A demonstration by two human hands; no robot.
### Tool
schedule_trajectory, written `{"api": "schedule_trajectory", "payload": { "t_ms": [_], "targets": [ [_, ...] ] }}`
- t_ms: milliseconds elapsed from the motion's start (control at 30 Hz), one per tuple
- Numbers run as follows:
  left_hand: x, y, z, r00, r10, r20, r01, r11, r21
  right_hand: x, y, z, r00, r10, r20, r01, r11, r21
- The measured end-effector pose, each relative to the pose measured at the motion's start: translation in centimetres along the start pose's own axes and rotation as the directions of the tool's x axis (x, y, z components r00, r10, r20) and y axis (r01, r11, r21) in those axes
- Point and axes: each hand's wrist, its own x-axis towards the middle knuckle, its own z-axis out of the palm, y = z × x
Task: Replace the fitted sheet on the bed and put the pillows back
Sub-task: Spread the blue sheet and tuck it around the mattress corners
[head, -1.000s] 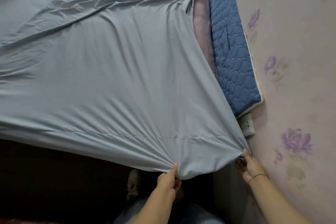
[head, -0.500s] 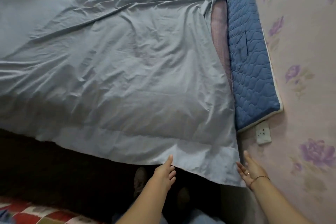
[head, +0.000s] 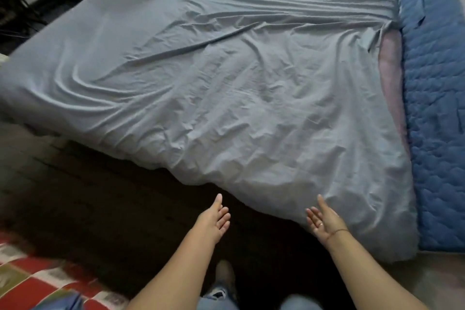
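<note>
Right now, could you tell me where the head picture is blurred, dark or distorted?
Head view: soft, even light on the sheet, no glare; the bed base below lies in deep shadow, detail lost; the left edge is smeared by motion blur; wide-angle bowing curves the blue mat; the left hand and right hand look fairly sharp.

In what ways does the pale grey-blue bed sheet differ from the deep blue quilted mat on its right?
The pale grey-blue bed sheet is plain and creased; the deep blue quilted mat carries a stitched pattern. The sheet is lighter in colour than the mat. The sheet spreads wide; the mat is a narrow strip beside it. Both are blue fabric.
</note>
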Motion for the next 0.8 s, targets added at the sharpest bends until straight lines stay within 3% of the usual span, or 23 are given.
{"api": "schedule_trajectory", "payload": {
  "t_ms": [267,567,700,800],
  "targets": [
    [5.2,12.5,-2.5,0.994,0.097,-0.044,-0.094,0.994,0.056,2.8,0.2,14.7,0.992,-0.002,0.126,0.021,0.989,-0.147],
    [13.2,25.0,-0.6,0.912,0.401,-0.09,-0.359,0.885,0.296,9.2,-3.0,29.9,0.961,-0.032,0.276,0.149,0.897,-0.415],
    [17.0,29.9,0.0,0.836,0.544,-0.071,-0.442,0.744,0.5,12.1,-3.4,36.4,0.932,-0.103,0.348,0.291,0.785,-0.547],
    [20.0,33.2,0.3,0.747,0.664,-0.038,-0.456,0.553,0.698,13.8,-3.7,40.6,0.886,-0.16,0.435,0.429,0.637,-0.64]
  ]
}}
